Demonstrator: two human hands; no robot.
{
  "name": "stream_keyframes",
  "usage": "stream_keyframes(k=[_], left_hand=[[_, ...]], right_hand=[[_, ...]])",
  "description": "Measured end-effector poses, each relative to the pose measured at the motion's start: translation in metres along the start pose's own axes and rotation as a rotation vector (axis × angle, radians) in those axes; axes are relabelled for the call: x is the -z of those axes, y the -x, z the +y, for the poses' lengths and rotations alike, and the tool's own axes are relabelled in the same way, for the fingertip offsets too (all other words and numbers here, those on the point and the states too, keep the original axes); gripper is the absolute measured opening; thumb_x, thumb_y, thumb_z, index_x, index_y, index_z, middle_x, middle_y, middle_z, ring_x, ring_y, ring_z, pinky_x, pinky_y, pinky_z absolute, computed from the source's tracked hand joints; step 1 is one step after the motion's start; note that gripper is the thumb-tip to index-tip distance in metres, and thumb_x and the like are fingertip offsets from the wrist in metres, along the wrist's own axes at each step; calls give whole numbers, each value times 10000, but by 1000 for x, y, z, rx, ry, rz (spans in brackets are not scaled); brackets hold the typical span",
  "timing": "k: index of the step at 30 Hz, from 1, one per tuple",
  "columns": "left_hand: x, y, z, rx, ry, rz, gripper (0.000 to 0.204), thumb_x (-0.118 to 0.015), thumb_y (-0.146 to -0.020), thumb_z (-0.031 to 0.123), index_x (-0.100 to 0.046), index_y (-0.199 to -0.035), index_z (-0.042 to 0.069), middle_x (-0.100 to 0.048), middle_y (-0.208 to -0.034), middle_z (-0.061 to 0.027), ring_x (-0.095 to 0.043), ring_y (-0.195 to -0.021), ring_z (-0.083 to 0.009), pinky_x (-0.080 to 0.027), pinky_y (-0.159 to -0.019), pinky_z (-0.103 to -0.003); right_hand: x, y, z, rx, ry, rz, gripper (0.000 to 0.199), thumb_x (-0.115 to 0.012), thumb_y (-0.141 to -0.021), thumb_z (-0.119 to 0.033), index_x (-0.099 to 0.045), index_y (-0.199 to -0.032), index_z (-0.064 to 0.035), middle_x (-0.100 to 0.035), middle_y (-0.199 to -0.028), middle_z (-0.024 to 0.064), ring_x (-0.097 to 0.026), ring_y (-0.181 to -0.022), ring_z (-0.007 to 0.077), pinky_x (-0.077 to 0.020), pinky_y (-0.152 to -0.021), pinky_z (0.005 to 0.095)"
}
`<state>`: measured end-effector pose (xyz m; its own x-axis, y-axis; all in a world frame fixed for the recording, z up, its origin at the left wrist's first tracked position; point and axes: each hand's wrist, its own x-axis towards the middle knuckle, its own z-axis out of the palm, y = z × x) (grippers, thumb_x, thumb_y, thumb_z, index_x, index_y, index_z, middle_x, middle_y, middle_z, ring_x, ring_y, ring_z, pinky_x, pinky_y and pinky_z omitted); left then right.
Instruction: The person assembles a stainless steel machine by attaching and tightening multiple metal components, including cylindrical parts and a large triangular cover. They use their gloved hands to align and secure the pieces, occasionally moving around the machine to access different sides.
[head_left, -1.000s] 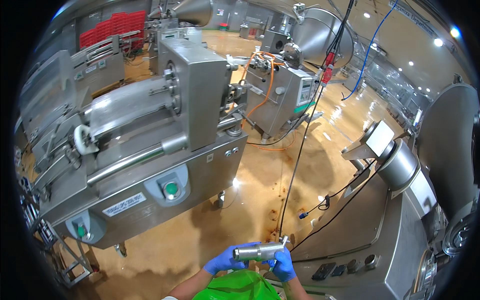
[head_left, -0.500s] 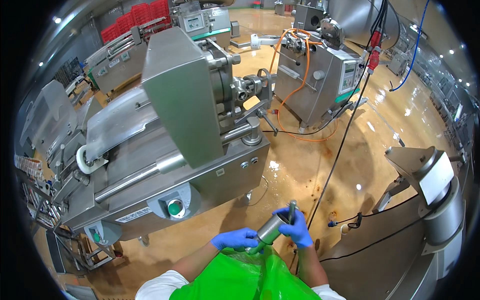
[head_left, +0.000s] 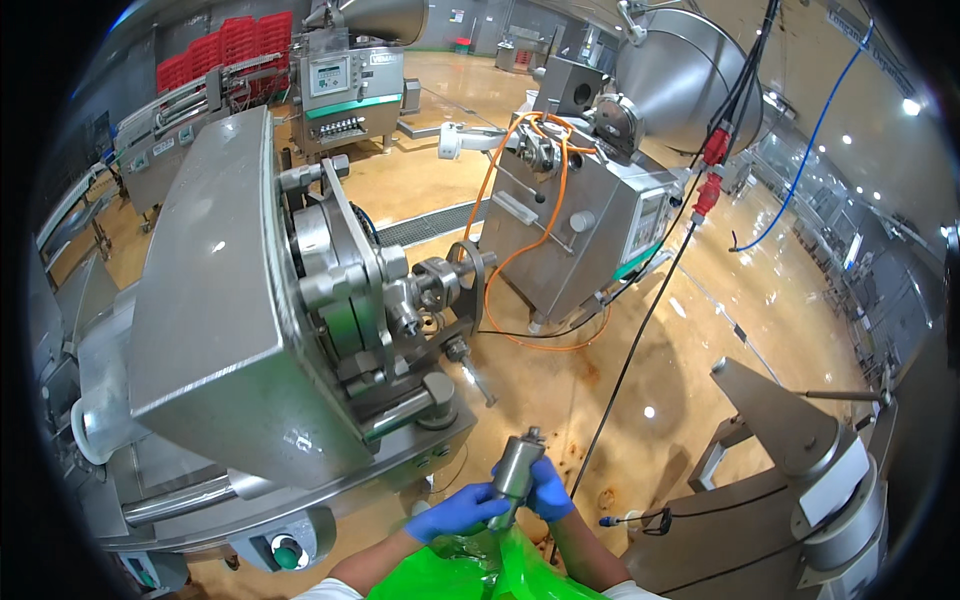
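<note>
A short stainless steel cylinder [head_left: 518,468] is held upright and slightly tilted in front of my green apron [head_left: 440,575]. Its narrower lower end shows beneath the wide body, and a small metal piece sticks up at its top. My left hand [head_left: 458,512], in a blue glove, closes round the lower part from the left. On the other side my right hand [head_left: 548,492], also blue-gloved, grips the body, its fingers partly hidden behind the metal. Ahead and to the left stands a large steel machine [head_left: 210,290] with a flanged pipe coupling [head_left: 435,280] on its side.
A steel filler [head_left: 570,230] with a big hopper [head_left: 690,80] and an orange hose [head_left: 560,200] stands ahead. Black cables with red plugs [head_left: 710,170] hang down to the right. A steel arm assembly [head_left: 800,430] is at my right. Red crates [head_left: 225,50] stack far left.
My view has swung left and up, closer to the machine. The cylinder has turned from slanting to nearly upright, its top piece now above it. Both hands still hold it.
</note>
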<state>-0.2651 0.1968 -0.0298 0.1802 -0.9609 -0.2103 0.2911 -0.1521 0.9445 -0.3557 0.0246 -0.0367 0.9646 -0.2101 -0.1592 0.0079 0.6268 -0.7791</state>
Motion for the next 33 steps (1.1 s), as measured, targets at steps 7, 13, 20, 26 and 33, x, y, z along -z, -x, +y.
stream_keyframes(k=[7,13,20,26,33], left_hand=[[40,-54,17,26,1265,114,425,-450,-944,344,-522,-1231,39,-618,-1065,-143,-613,-897,-288,-482,-880,-471],[48,-54,59,-447,1270,273,601,-546,-855,66,-335,-1417,83,-508,-1283,-168,-471,-1237,-375,-333,-1070,-589],[52,-79,88,-829,1450,427,649,-602,-917,225,-262,-1446,64,-427,-1366,-148,-481,-1243,-310,-454,-1018,-489],[68,-89,97,-839,1488,629,502,-593,-893,413,-517,-1252,70,-621,-1102,-123,-621,-1002,-271,-542,-882,-408],[78,-92,85,-785,1351,566,535,-607,-841,519,-556,-1176,105,-626,-977,-70,-614,-815,-195,-545,-713,-322]], right_hand=[[36,-80,-71,227,-240,141,611,-545,-817,-493,-503,-1217,-34,-617,-1020,184,-629,-905,335,-551,-717,461],[54,-134,-79,-30,-265,32,653,-521,-820,-592,-522,-1149,-28,-615,-994,160,-632,-802,263,-545,-669,423],[76,-154,-75,-229,-125,-132,712,-602,-762,-611,-513,-1144,-17,-611,-988,175,-639,-790,256,-563,-665,392],[87,-156,-87,-236,-143,-125,710,-602,-762,-608,-516,-1151,-20,-606,-979,169,-628,-805,247,-561,-661,392],[92,-143,-93,-153,-159,-48,674,-595,-786,-588,-509,-1164,-36,-604,-1008,163,-635,-793,237,-564,-665,398]])
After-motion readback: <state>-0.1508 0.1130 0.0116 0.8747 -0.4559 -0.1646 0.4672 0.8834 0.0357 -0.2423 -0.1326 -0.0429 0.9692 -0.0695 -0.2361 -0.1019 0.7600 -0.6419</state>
